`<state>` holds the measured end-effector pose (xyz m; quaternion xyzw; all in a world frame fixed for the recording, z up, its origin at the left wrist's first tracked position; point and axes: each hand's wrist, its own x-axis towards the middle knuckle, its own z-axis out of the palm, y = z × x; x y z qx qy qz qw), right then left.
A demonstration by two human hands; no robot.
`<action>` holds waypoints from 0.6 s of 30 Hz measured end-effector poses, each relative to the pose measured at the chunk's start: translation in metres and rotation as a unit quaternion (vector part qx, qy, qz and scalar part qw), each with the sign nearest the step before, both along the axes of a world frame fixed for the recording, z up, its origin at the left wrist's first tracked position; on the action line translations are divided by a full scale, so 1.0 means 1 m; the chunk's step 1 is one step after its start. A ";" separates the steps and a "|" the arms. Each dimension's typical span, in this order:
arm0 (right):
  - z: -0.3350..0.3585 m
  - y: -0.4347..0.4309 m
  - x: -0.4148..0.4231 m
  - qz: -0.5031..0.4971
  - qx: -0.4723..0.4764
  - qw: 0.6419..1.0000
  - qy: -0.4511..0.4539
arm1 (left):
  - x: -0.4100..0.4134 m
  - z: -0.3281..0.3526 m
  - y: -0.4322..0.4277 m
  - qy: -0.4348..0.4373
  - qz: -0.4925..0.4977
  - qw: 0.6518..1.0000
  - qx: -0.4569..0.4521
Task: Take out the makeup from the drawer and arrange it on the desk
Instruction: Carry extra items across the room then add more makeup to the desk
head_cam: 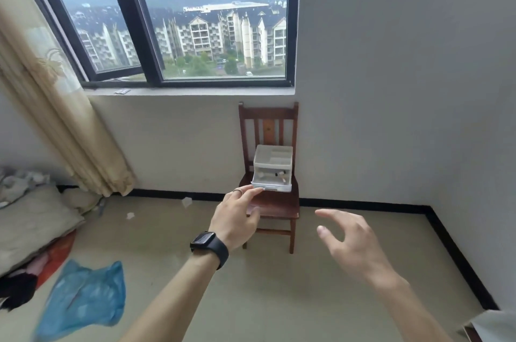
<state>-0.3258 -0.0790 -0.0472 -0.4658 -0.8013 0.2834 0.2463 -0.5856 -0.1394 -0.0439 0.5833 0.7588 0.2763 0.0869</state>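
A small white plastic drawer unit (273, 162) stands on the seat of a dark wooden chair (275, 206) against the wall. Its lower drawer (272, 186) is pulled partly out, and small makeup items (276, 174) lie inside, too small to tell apart. My left hand (237, 217), with a ring and a black watch on the wrist, reaches forward; its fingertips touch the drawer's front left edge. My right hand (346, 238) hovers in the air to the right of the chair, fingers spread and relaxed, holding nothing.
A window (178, 20) with a sill is above the chair. A beige curtain (50, 107) hangs at left. Bedding and clothes (30, 218) lie at the left on the floor, with a blue plastic bag (83, 297). A grey edge (494, 326) shows at bottom right.
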 end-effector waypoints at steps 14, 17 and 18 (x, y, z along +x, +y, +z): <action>-0.080 0.266 -0.099 0.011 -0.150 0.988 -0.036 | -0.098 -0.105 0.229 -0.064 0.062 0.986 -0.144; -0.106 0.311 -0.131 0.020 -0.172 0.982 -0.072 | -0.123 -0.135 0.272 -0.083 0.062 0.978 -0.183; -0.117 0.325 -0.143 0.024 -0.179 0.980 -0.081 | -0.132 -0.147 0.287 -0.084 0.055 0.975 -0.198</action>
